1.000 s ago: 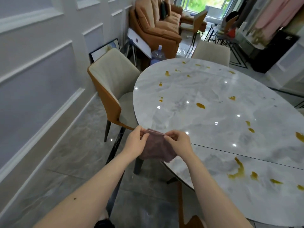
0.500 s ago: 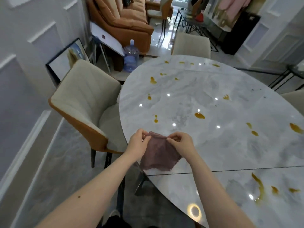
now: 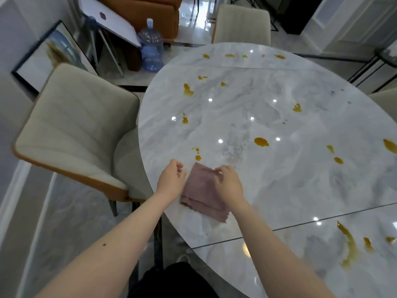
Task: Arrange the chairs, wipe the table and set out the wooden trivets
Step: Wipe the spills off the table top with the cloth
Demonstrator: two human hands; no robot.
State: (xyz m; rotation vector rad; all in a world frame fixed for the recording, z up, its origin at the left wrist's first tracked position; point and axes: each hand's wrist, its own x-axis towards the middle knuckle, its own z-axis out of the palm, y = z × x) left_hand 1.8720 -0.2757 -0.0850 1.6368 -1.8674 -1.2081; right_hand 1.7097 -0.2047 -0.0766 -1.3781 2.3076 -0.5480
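Folded mauve cloth (image 3: pixel 203 193) is lying between both hands: left hand (image 3: pixel 170 181), at nine o'clock, loosely curled, holding nothing; right hand (image 3: pixel 227 184) pinching its top edge on the white marble table (image 3: pixel 279 179).

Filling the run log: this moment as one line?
stage: wipe prep | cloth: folded, flat on table | left hand: beside cloth | right hand: on cloth | spills: unwiped

My right hand (image 3: pixel 228 183) covers part of the folded cloth (image 3: pixel 204 193), so I can't tell if the fingers actually pinch it; the table (image 3: pixel 279 186) runs off the right edge; the framed picture (image 3: pixel 53 54) by the wall is blurry.
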